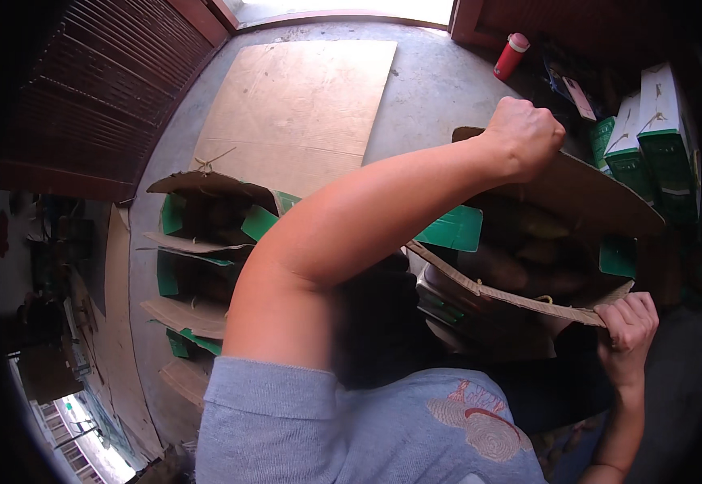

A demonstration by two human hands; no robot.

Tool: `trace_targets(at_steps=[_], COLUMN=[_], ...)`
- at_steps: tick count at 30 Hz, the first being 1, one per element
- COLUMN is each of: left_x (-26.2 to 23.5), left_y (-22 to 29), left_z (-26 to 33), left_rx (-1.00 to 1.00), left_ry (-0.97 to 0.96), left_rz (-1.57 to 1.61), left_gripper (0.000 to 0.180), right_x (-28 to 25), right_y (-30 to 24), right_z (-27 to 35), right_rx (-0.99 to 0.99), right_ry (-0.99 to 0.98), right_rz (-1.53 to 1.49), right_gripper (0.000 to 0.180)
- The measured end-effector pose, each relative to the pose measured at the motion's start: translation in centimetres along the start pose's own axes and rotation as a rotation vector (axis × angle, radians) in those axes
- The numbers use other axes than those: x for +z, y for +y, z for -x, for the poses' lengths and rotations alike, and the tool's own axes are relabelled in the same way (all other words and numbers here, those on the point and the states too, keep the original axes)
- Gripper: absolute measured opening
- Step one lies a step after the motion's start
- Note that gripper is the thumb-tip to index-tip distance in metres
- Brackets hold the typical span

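An open cardboard box (601,198) with green and brown flaps stands in front of me on the right. My left arm reaches across to its far side, where my left hand (524,139) is closed in a fist at the upper edge of the far flap. At the near right corner, my right hand (629,329) has its fingers curled over the end of the near flap (520,300). A small tie sits on that near flap. Inside the box, dim rounded things (500,270) show, too dark to name. A green side flap (454,229) stands out beside my left forearm.
More open cardboard boxes (193,242) stand in a row at left. A flat cardboard sheet (302,105) lies on the grey floor beyond. A red bottle (512,56) stands far right, near green-and-white cartons (665,121). Dark red slatted doors (109,81) rise at the upper left.
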State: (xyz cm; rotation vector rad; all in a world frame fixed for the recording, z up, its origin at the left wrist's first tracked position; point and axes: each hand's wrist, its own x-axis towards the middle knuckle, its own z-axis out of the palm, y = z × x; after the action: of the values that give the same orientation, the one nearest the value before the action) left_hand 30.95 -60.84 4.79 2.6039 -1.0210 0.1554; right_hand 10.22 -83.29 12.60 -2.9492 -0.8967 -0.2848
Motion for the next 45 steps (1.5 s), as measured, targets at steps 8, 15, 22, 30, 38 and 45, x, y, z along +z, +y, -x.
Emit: trace_targets(at_steps=[8,15,22,30,38,45], left_x=[-6.2,-11.3,-15.9,-12.4,-15.4,-11.5], left_y=[-11.3,-22.1,-35.7,-41.1,-38.1,-25.9], left_z=[5.9,14.1,25.0,36.3,30.3,12.1], left_rx=[-0.240,-0.423,-0.379,-1.072,-0.826,-0.398], left_ry=[0.179,0.079,0.118,-0.381,0.017,0.337], left_rz=[-0.162,-0.432,-0.751,-0.488,-0.464,-0.133], left_gripper=[0.020,0.023,0.020,0.044,0.074,0.047], right_x=[2.4,10.9,21.0,24.4,21.0,15.8], right_y=[-3.0,-8.4,-21.5,-22.9,-2.5,6.9], right_z=[-12.0,-22.7,-32.4,-34.8,-16.1,-3.6], right_rx=[-0.258,-0.464,-0.495,-0.518,-0.052,0.287], right_ry=[0.081,0.146,0.153,-0.304,-0.371,-0.282], right_rz=[0.097,-0.029,-0.435,-0.696,-0.477,-0.507], right_gripper=[0.016,0.010,0.003,0.021,0.033,0.031])
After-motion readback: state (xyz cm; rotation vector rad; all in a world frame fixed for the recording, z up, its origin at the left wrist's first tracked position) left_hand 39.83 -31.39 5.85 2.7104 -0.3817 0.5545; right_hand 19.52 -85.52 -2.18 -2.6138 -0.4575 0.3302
